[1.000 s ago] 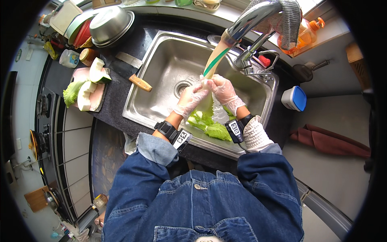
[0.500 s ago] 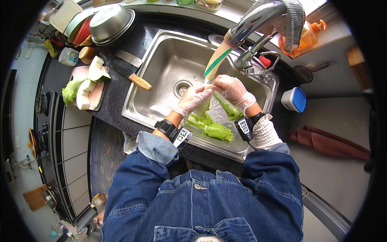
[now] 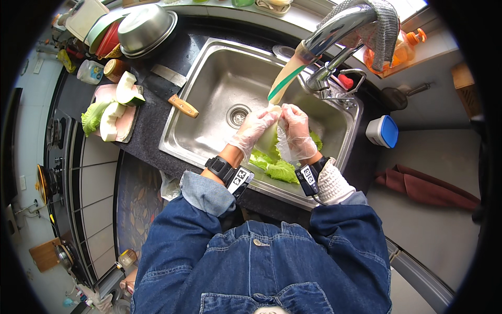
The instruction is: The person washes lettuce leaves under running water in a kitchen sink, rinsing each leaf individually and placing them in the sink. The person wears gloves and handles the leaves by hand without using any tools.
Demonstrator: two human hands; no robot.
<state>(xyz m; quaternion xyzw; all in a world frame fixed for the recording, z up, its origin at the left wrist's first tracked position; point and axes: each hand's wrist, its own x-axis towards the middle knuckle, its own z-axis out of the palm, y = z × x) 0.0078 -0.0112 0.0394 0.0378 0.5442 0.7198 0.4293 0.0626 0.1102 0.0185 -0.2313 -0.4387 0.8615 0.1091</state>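
My left hand (image 3: pixel 255 128), in a clear plastic glove, is closed on the pale stem end of a lettuce leaf (image 3: pixel 268 141) just under the tap's hose. Close beside it my right hand (image 3: pixel 296 128), gloved too, has its fingers pinched together at the top of the same leaf; its back hides most of what it grips. Below both hands, green lettuce (image 3: pixel 282 169) lies frilly in the near part of the steel sink (image 3: pixel 201 89). A beige hose with a green stripe (image 3: pixel 286 79) hangs from the chrome tap (image 3: pixel 334 34) right above my fingers.
A knife (image 3: pixel 183 105) rests by the sink's left rim, wooden handle over the edge. Further left, a board (image 3: pixel 125 128) carries melon-like wedges (image 3: pixel 110 121) and a leaf. Steel bowls (image 3: pixel 146 31) stand behind. At right are a blue-lidded tub (image 3: pixel 388 131) and orange pump bottles (image 3: pixel 405 49).
My right hand has turned upright and drawn nearer to me, its fingers now pinched beside the left. The leaf that hung below it is now mostly covered by that hand.
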